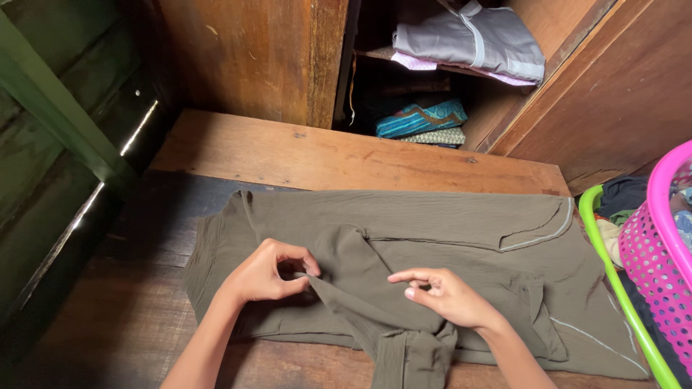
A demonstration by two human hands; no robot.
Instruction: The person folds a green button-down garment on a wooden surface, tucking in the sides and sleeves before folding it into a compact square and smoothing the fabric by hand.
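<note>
Two hands low over an olive-green garment (432,245) spread flat on the wooden floor (339,155), left hand (263,274) pinched shut on a strap-like fold, right hand (447,295) loosely apart just beside; better kept taut while smoothing; farther right, pink laundry basket (659,245) crowding the hem, folded clothes (468,39) shelved beyond.

You have two hands at work: your left hand (268,274) and right hand (445,294), both on one olive-green garment (432,238). Right of your grip sit two baskets, one pink (659,252), one green (620,288). Beyond it, about four folded cloths (468,36).
</note>
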